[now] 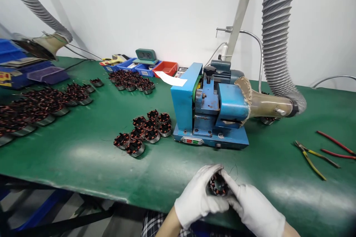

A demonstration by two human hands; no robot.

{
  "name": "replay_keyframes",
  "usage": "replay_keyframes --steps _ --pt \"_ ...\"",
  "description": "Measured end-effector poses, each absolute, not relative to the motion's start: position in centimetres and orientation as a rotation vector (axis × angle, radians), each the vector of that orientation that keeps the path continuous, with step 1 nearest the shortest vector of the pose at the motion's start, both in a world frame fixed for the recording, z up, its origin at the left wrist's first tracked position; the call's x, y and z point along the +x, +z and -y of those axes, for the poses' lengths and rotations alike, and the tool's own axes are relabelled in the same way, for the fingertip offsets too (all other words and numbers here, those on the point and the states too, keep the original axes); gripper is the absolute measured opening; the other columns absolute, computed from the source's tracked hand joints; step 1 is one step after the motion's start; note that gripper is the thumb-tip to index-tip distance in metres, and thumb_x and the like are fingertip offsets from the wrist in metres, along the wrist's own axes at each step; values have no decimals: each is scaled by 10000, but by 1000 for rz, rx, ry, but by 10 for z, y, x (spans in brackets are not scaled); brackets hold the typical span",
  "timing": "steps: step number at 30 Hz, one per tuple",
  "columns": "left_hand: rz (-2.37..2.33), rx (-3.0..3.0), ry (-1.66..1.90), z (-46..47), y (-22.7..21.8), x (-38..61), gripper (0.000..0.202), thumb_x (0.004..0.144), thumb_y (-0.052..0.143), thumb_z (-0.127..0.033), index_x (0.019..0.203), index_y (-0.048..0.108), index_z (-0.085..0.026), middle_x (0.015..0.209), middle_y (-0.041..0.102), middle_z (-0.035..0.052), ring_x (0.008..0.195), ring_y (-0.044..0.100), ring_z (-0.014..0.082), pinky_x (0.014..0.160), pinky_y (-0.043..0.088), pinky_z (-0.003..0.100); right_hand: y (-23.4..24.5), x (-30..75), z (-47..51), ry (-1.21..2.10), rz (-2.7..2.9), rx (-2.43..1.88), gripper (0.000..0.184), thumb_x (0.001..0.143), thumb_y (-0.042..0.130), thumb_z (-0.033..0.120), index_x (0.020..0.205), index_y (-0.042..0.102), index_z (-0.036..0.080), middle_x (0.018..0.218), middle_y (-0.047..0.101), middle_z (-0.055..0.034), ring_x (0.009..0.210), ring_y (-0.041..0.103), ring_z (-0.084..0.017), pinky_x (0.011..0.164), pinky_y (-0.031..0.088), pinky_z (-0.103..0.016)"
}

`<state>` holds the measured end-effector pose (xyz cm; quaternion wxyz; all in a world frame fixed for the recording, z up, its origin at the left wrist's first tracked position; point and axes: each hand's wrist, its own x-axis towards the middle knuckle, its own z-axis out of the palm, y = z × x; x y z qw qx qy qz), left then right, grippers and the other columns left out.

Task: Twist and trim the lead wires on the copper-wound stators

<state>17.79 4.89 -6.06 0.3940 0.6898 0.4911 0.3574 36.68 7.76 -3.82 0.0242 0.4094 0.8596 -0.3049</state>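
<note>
Both gloved hands meet at the near edge of the green bench (83, 148): the left hand (196, 198) cups a wound motor stator (218, 186) from the side, fingers curled round its rim, while the right hand (251, 205) closes on it from the other side, its thumb and forefinger pinching toward the top of the ring. Between them the stator sits upright, copper coils facing the camera, and thin loose wire ends (235, 170) stick up from it just beyond the fingertips.

Handling it well seems to be a matter of gripping the metal rim rather than the coils, and keeping those fine leads free and unbent; the gloves likely dull the feel, so a light, steady pinch is the safer hold.

Straight ahead stands a blue bench machine (208, 111) with a ribbed extraction hose (278, 37) joined to its right side. A small cluster of stators (144, 131) lies just left of the machine, well apart from the hands, and yellow-handled pliers (313, 157) lie off to the right.
</note>
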Motion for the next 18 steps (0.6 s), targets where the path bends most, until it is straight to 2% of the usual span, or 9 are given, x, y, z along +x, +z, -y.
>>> replay_keyframes --steps 2,4,6,8,10,13,15,18 --pt "-1366 1751 850 -51 -58 182 746 601 721 -350 1271 445 -170 1265 527 119 1158 481 296 1010 379 461 -37 367 -82 -1042 -2598 1246 649 830 378 196 1441 183 97 786 677 -109 646 617 -218 617 484 -308" --pt "-1479 1807 738 -51 -51 186 835 540 755 -294 1289 425 -128 1251 526 153 1162 461 329 1005 373 490 -34 368 -85 -1307 -2491 1261 689 825 372 213 1451 109 96 773 664 -80 638 605 -199 622 486 -297" --pt "-1548 1894 620 -50 -42 190 885 538 740 -253 1324 370 -83 1282 482 198 1208 399 362 1024 324 534 -34 371 -87 -1532 -2377 1293 721 815 381 232 1452 74 91 706 643 -42 588 587 -183 597 486 -285" --pt "-1531 2015 601 -51 -34 193 898 553 719 -260 1341 327 -79 1333 419 208 1258 322 376 1049 257 565 -37 373 -87 -1665 -2344 1319 701 810 395 259 1441 140 90 711 643 -37 579 582 -178 599 488 -290" --pt "-1420 2105 638 -53 -28 196 867 590 705 -288 1341 308 -110 1331 423 175 1245 344 345 1047 280 529 -41 373 -85 -1703 -2418 1353 600 818 399 292 1376 292 102 785 657 -62 658 605 -189 664 491 -306" --pt "-1329 2116 572 -58 -25 200 591 742 638 -292 1266 390 -178 1163 556 91 1031 524 256 901 440 407 -45 372 -78 -1644 -2514 1476 408 850 355 314 1213 436 148 827 663 -80 751 625 -207 720 484 -325" --pt "-1362 2124 496 -59 -26 202 391 818 580 -256 1187 455 -216 1071 595 45 931 554 226 827 463 366 -47 369 -72 -1537 -2546 1613 316 871 320 327 1090 498 186 812 663 -75 751 627 -213 721 476 -334" --pt "-1456 2140 465 -56 -27 205 220 849 550 -241 1066 513 -230 1019 598 18 915 543 220 817 453 370 -47 364 -65 -1524 -2550 1799 262 873 341 366 903 550 211 774 654 -57 722 617 -206 718 463 -327"
